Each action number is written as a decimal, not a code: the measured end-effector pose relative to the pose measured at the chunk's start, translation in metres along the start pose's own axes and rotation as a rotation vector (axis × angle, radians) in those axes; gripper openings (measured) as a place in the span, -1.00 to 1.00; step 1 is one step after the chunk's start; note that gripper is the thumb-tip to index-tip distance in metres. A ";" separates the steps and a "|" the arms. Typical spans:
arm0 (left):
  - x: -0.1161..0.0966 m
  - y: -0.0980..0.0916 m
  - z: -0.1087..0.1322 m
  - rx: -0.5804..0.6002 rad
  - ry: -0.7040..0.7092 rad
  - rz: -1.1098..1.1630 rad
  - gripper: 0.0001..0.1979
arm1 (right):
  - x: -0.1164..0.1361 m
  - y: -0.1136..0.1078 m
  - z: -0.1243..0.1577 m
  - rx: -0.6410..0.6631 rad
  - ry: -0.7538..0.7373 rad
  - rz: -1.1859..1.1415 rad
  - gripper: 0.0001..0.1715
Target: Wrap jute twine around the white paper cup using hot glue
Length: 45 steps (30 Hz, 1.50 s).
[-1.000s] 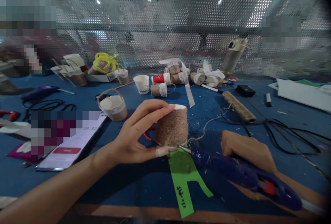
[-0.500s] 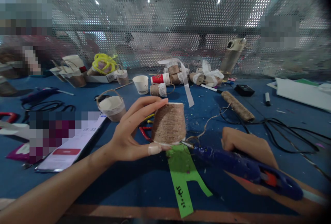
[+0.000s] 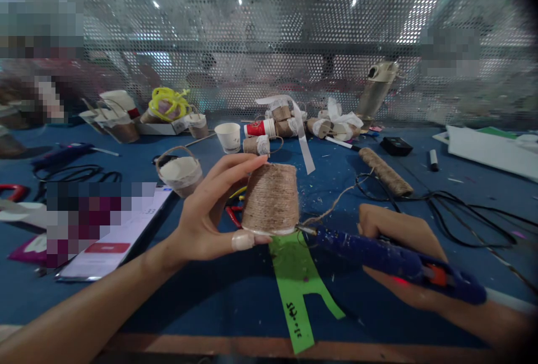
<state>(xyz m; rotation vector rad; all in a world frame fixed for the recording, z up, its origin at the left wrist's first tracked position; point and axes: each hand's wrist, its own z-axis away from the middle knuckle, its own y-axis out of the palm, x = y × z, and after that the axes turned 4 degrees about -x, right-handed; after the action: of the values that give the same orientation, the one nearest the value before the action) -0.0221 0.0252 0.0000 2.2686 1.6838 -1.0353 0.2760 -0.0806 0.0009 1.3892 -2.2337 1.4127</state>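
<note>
My left hand point(image 3: 210, 218) is closed on a cup wrapped in brown twine point(image 3: 271, 198), held upside down above the blue table point(image 3: 210, 296), thumb at its lower rim and fingers at the top. A bandage sits on the thumb. My right hand point(image 3: 399, 240) grips a blue hot glue gun point(image 3: 386, 260), whose metal nozzle touches the cup's lower right edge. A loose strand of twine point(image 3: 336, 201) runs from there to a twine spool point(image 3: 386, 172).
A green paper strip point(image 3: 296, 280) lies under the cup. A phone point(image 3: 117, 235), small twine basket point(image 3: 180, 172), paper cup point(image 3: 229, 136), several wrapped cups point(image 3: 277, 123), black cables point(image 3: 462, 212), red scissors point(image 3: 233, 215) and a perforated metal screen point(image 3: 269, 44) surround the work spot.
My left hand has tilted and shifted the wrapped cup slightly left and up, hiding its white end. The glue gun followed, its nozzle staying at the cup's lower edge.
</note>
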 end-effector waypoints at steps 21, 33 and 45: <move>-0.010 0.017 -0.001 0.020 -0.237 -0.042 -0.12 | 0.000 0.019 -0.003 -0.230 0.339 -0.308 -0.71; -0.012 0.025 -0.002 -0.034 -0.327 -0.139 -0.22 | 0.004 0.032 -0.009 -0.175 0.410 -0.513 -0.60; -0.012 0.021 0.000 0.017 -0.283 -0.203 -0.21 | 0.011 0.021 -0.008 -0.275 0.354 -0.287 -0.83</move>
<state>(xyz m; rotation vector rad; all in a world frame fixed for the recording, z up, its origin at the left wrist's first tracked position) -0.0057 0.0079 0.0011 1.8792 1.8116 -1.3439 0.2514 -0.0788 -0.0017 1.1998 -1.8372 1.1061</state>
